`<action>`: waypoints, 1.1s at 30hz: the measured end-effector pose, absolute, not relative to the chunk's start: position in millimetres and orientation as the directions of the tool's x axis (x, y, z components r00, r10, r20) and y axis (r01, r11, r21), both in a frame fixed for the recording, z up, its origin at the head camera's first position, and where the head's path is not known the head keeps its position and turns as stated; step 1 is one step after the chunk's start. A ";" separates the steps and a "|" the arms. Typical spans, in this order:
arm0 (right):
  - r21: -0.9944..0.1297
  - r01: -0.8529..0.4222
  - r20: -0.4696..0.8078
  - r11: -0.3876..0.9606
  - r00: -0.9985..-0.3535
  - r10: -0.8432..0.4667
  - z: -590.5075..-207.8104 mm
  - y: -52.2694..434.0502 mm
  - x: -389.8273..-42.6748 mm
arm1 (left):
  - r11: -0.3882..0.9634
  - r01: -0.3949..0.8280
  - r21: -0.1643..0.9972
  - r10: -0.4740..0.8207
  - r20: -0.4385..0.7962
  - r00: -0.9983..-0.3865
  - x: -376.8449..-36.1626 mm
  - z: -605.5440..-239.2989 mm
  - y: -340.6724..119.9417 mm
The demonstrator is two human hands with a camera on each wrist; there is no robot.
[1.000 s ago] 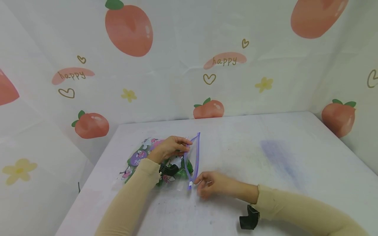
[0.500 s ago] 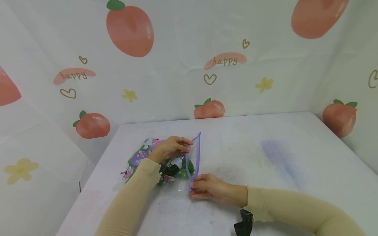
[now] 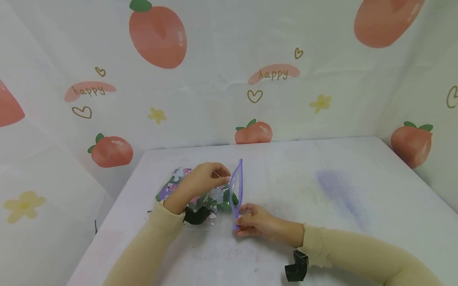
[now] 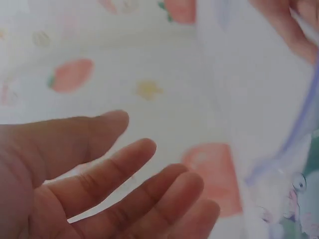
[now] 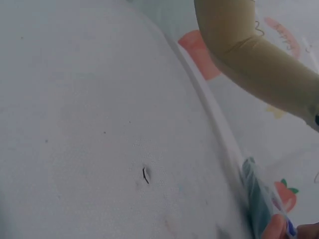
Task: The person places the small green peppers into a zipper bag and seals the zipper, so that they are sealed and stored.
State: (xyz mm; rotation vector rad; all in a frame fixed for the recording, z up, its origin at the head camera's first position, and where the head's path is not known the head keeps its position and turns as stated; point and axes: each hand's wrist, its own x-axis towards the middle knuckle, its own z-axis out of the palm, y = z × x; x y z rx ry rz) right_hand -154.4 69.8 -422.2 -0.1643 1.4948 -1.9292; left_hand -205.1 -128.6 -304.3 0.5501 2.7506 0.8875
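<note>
A clear zip bag (image 3: 214, 197) with a purple zip strip (image 3: 239, 186) lies on the white table (image 3: 322, 190). It holds a green and floral cloth. My left hand (image 3: 204, 179) hovers over the bag near the far half of the strip. In the left wrist view its fingers (image 4: 114, 184) are straight and spread with nothing between them, and the bag (image 4: 294, 199) is just to their right. My right hand (image 3: 253, 222) pinches the near end of the strip. The right wrist view catches only a fingertip (image 5: 277, 228) at the bag edge (image 5: 256, 199).
A peach-print backdrop (image 3: 229, 79) closes off the table at the back and on both sides. The table's left edge (image 3: 118, 198) runs close to the bag. A faint blue smear (image 3: 336, 190) marks the tabletop on the right. My left sleeve (image 5: 249, 55) crosses the right wrist view.
My right hand moved in and took the near end of the zip strip. My left hand lifted off the bag, and the strip now stands more upright.
</note>
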 end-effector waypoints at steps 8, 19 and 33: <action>-0.924 0.378 -0.282 -0.059 -0.778 -0.561 -423.4 78.4 -164.2 | 0.579 0.288 0.763 0.537 -0.091 -0.839 -158.1 -307.3 -130.8; -0.941 0.338 -0.275 -0.014 -0.788 -0.550 -422.0 80.8 -168.5 | 0.247 -0.291 0.924 0.573 -0.381 -0.725 -116.7 -383.7 -129.0; -0.945 0.328 -0.270 -0.009 -0.792 -0.548 -423.3 79.6 -168.5 | -0.464 -0.536 0.705 0.373 -0.394 -0.840 -96.0 -413.3 -107.5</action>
